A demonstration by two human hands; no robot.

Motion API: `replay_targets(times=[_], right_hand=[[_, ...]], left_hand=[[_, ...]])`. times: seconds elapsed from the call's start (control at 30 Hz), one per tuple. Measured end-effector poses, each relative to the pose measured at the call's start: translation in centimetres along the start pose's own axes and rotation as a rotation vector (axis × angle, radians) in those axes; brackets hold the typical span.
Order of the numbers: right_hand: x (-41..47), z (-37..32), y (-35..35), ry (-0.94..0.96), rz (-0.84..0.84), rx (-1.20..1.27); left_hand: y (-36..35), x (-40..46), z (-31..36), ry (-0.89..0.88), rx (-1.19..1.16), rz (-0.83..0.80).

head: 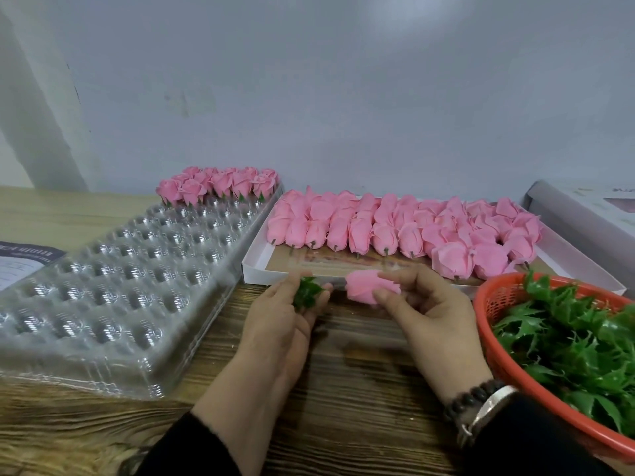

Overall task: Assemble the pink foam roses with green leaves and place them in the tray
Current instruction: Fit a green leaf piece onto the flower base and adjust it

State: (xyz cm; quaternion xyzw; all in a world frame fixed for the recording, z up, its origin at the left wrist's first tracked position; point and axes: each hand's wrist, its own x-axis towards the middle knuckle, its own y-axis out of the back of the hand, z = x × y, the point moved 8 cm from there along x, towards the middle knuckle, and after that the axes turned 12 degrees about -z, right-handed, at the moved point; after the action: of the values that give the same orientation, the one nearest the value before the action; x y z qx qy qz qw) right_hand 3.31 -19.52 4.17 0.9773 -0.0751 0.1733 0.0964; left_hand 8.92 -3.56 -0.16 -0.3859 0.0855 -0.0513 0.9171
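- The left hand (292, 304) pinches one green leaf (307, 293) between thumb and fingers, and the right hand (417, 304) holds one pink rose (369, 286) with its fingers curled around the bloom. Both are over the wooden table (343, 389), just in front of the white box (261, 266).
- The leaf and the rose are near each other but not yet joined, so I judge that this rose is in the middle of assembly.
- Finished roses (220, 183) with green bases stand only in the far rows of the clear plastic tray (113, 280). All the nearer pockets of the tray are still without flowers.
- Many bare roses (395, 225) lie in rows in the white box, and the orange basket (494, 324) at the right holds a big heap of leaves (577, 338). So, in my judgement, only a small part of the work is done.
- For moving: the tray lies to the left of the hands, with its near corner close to the left forearm. The path to the next free pockets goes forward and left over the tray, and nothing stands in it.
- The rim of the basket is just beside the right wrist, and the front wall of the box is just behind the fingers. The free table is mainly between and below the two hands.
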Motion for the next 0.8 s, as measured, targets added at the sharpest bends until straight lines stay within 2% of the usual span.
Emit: replay_targets(times=[0.1,0.3,0.57,0.7,0.8], right_hand=[[-1.1,-1.3,0.1,0.074,0.062,-0.01],[-1.5,-2.3,-2.7,0.141,-0.06,-0.146],[-0.4,-0.6,-2.3,0.078,-0.066,-0.189],[0.0,-0.3,-2.0,0.072,-0.075,-0.121],[-0.2,-0.8,-2.1,0.111,-0.083,-0.241]], left_hand=[[0.0,0.0,-0.3,0.04,-0.03,0.012],[-1.3,-0.7,-1.6,0.144,-0.081,-0.042],[-1.0,-0.2,-1.9,0.101,-0.02,-0.091],[-1.1,-0.1,-2.1,0.093,0.062,-0.117],[-1.4,-0.3,-2.5,0.106,0.121,-0.163]])
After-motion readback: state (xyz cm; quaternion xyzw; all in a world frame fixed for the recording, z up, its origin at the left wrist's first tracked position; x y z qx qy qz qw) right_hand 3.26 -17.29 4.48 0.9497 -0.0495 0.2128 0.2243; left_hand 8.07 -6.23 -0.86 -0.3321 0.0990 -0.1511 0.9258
